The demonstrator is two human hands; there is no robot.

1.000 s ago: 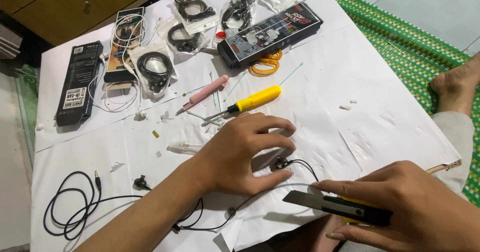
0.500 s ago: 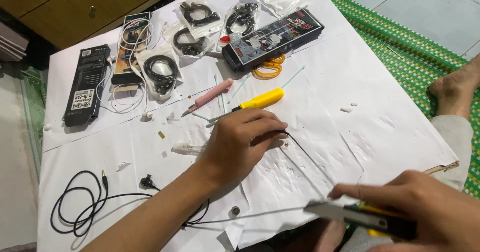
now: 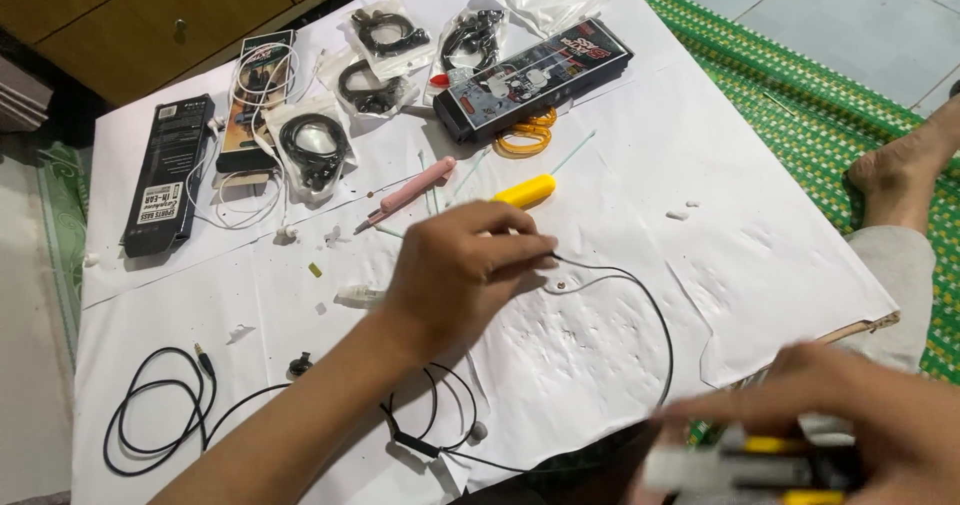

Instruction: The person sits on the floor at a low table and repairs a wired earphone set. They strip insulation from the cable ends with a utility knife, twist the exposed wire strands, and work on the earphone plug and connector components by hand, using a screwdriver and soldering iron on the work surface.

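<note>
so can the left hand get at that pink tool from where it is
Probably yes. The left hand lies on the white sheet just below the pink tool, with only bare paper and small scraps between them. But its fingers are pinching a thin black wire, so it would likely need to let go first.

Near the far edge of the white paper sheet (image 3: 760, 255) lie bagged black cables (image 3: 315, 150), two black boxes (image 3: 168, 173), a pink tool (image 3: 410, 192) and orange rings (image 3: 525, 133). A green woven mat (image 3: 790, 75) borders its right edge.

white paper sheet (image 3: 760, 265) carries black cable (image 3: 160, 415), yellow screwdriver (image 3: 525, 192), pink tool (image 3: 412, 190), black box (image 3: 545, 73)
</note>
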